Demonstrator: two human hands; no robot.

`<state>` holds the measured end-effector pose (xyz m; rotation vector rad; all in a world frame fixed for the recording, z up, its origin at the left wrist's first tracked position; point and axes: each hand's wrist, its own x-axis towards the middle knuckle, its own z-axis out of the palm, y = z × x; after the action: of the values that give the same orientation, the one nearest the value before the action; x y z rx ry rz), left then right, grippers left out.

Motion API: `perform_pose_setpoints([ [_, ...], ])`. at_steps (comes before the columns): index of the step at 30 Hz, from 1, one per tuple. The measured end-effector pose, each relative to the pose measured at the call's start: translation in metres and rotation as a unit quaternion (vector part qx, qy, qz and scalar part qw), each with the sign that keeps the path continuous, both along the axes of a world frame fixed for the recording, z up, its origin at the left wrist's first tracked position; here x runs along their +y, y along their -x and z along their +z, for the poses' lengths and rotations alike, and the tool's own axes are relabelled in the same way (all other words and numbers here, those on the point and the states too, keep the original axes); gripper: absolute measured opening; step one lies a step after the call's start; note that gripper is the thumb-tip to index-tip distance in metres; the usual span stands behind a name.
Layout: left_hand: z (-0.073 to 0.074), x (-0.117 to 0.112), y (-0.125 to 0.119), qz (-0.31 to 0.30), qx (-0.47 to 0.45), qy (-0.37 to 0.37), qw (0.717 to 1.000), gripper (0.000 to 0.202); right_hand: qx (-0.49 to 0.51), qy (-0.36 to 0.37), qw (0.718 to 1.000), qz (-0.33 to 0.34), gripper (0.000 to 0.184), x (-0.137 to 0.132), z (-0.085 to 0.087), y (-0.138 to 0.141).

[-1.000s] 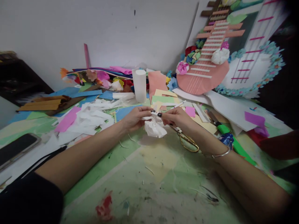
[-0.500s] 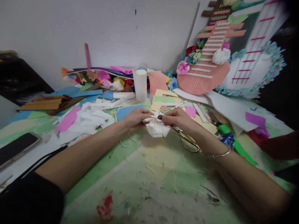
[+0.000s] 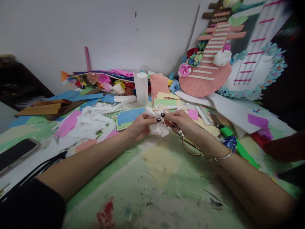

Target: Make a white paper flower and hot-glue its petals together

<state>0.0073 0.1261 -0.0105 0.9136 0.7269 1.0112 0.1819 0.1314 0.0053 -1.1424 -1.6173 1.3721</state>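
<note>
Between my two hands, a white paper flower [image 3: 159, 129] hangs above the table, its ruffled part facing down toward me. My left hand [image 3: 142, 125] pinches it from the left, thumb on top. From the other side my right hand [image 3: 179, 121] grips the gathered upper part with thumb and fingertips. Gold-handled scissors [image 3: 191, 147] lie below my right hand and wrist, their blades partly hidden by that hand. Just left of my left hand sits a stack of coloured paper with a blue sheet [image 3: 130, 116] on top.
White paper strips [image 3: 94, 122] are heaped on the left, near a phone [image 3: 17, 156]. A white roll [image 3: 142, 89] stands upright at the back. A pink paper lute [image 3: 206, 78] leans on the wall. A green-handled cutter [image 3: 227, 132] lies right. Paint stains mark the green tabletop [image 3: 143, 197].
My left thumb has come forward onto the white paper flower, and that hand has turned and shifted slightly right. The flower has tilted and risen a little. The whole view has shifted slightly.
</note>
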Motion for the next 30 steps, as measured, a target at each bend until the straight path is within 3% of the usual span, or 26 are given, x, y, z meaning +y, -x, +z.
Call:
perform_pose_setpoints([
  [8, -0.004, 0.003, -0.002, 0.075, 0.068, -0.016, 0.995, 0.018, -0.026, -0.083, 0.995, -0.040, 0.041, 0.001, -0.002, 0.002],
  [20, 0.000, 0.005, -0.001, 0.069, 0.060, 0.025, 0.995, 0.016, -0.124, -0.197, 0.966, -0.115, 0.038, -0.001, -0.009, 0.006],
  [30, 0.002, 0.002, -0.004, 0.069, 0.025, 0.025, 0.997, 0.020, -0.093, -0.187, 0.963, -0.170, 0.033, -0.002, -0.011, 0.006],
])
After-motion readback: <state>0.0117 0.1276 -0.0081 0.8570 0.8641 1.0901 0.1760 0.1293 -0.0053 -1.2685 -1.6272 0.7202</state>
